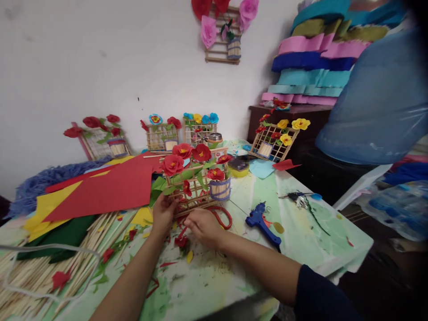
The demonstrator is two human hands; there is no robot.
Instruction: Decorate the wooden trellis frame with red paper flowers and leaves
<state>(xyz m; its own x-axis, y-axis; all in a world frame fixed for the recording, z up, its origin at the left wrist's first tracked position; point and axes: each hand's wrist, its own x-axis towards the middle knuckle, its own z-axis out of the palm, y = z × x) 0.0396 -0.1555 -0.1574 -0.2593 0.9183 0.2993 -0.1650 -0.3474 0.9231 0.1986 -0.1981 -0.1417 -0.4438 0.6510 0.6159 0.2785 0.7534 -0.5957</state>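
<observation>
A small wooden lattice frame [195, 187] stands on the table, dressed with red paper flowers [182, 150], green leaves and a little stick basket [220, 189]. My left hand [163, 213] grips its lower left corner. My right hand [204, 226] is closed at the frame's lower edge, fingers pinched beside a red cord [223, 215]; what it pinches I cannot make out. A loose red flower [181, 241] lies just in front of my hands.
A blue glue gun [262, 223] and scissors [301, 199] lie to the right. Red paper sheets [110, 187], yellow and green sheets and bamboo sticks [50, 267] cover the left. More flower frames [274, 142] line the wall. The table's edge [361, 249] drops off right.
</observation>
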